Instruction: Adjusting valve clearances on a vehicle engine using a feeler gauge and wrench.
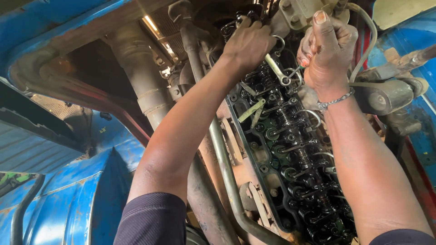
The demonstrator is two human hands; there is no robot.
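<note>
Left hand [247, 43] gripping a silver ring spanner [277, 68], right hand [328, 50] pinching a green-handled screwdriver [294, 71] above the oily open engine valve gear [290, 149]: either tool could slip on the grease.

Blue sheet-metal bodywork [68, 199] filling the near left, scuffed and curved. Thick grey exhaust pipe [141, 77] running far to near, left of centre. Slim bent metal tube [225, 168] just right of it. Pale hose [370, 41] looping at far right, above a grimy cylindrical motor housing [386, 96].

Silver ring spanner [277, 69] angled over oily valve gear [290, 136]; screwdriver [296, 70] beside.
</note>
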